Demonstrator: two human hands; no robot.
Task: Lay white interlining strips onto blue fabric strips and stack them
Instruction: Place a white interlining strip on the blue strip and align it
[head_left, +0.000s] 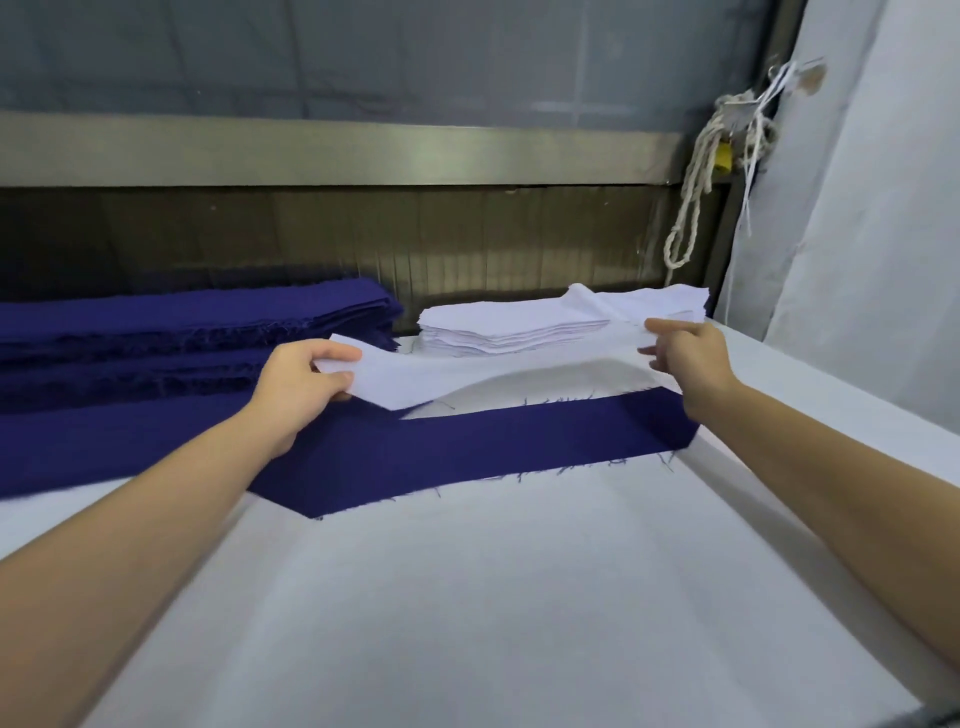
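**White strip held at both ends over the blue one**

A white interlining strip (467, 366) is stretched between the two hands, lifted off the bench and slightly arched in the middle, with its shadow falling on the surface beneath. The left hand (304, 387) grips its left end, thumb on top and fingers curled under. The right hand (685, 358) pinches its right end, though motion blur hides exactly how the fingers lie there. Just nearer than the held strip, a single blue fabric strip (467, 449) lies flat across the bench, its edges frayed; the white strip's lower left corner overlaps the blue strip's far edge in this view.

Beyond the held strip sits a stack of white interlining pieces (498, 330), its top sheet rumpled at the right. To the left, a thick pile of blue fabric (182, 332) rests against the back. The bench (467, 597) is covered in white cloth. Behind runs a metal rail (337, 156), and a knotted rope (693, 176) hangs at the right.
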